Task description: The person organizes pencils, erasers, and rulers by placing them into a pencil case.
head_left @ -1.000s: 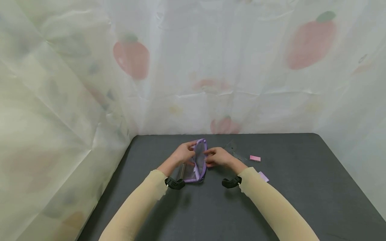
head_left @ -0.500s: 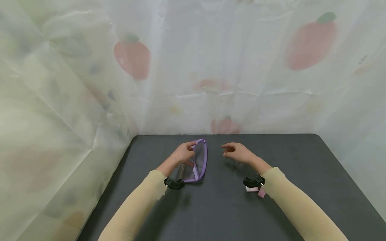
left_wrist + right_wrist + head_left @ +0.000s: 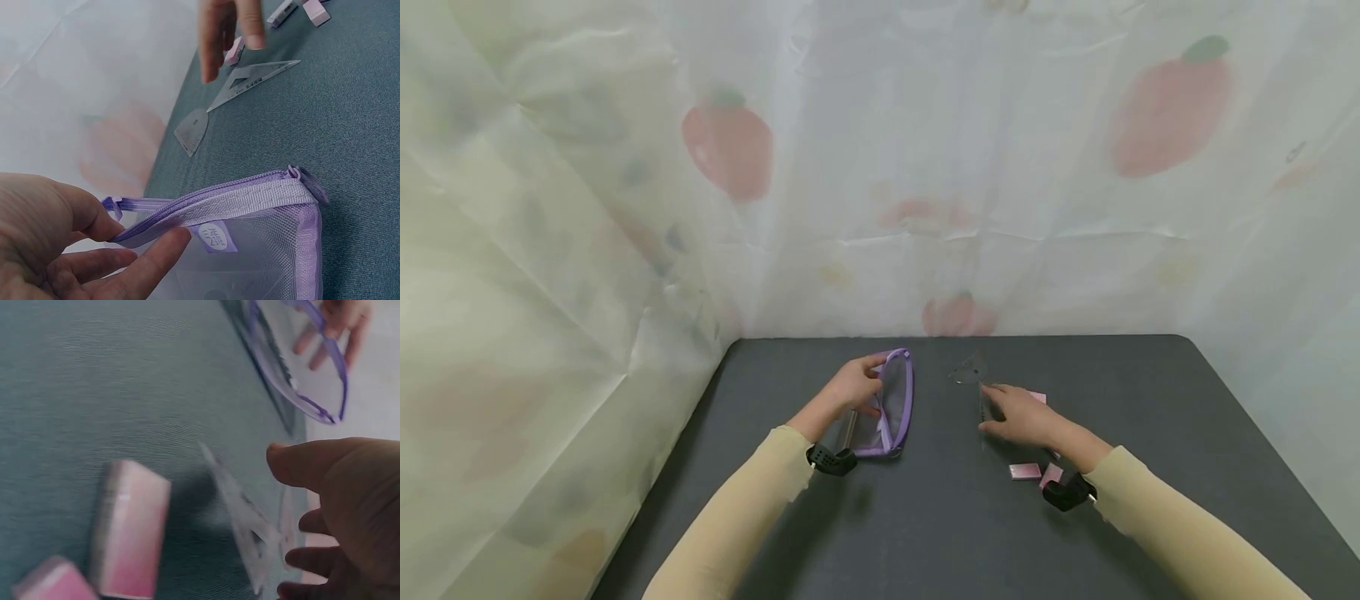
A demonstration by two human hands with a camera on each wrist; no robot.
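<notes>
A purple mesh pouch (image 3: 895,408) with an open zipper lies on the dark table (image 3: 925,517). My left hand (image 3: 853,385) pinches its zipper edge between thumb and fingers (image 3: 147,234), and the pouch's mouth (image 3: 250,200) is lifted. My right hand (image 3: 1015,414) is to the right, fingers loosely spread over a clear triangle ruler (image 3: 983,402). In the right wrist view the ruler (image 3: 240,519) lies just under that hand (image 3: 337,506). Whether the fingers touch it is unclear.
A clear protractor (image 3: 967,371) lies beyond the ruler. Two pink erasers (image 3: 1025,472) sit near my right wrist and another (image 3: 1037,397) beside the right hand. A strawberry-print curtain (image 3: 880,167) closes off the back and left sides.
My right hand left the pouch, swung right, then came down toward me over the triangle ruler. The left hand stayed on the pouch.
</notes>
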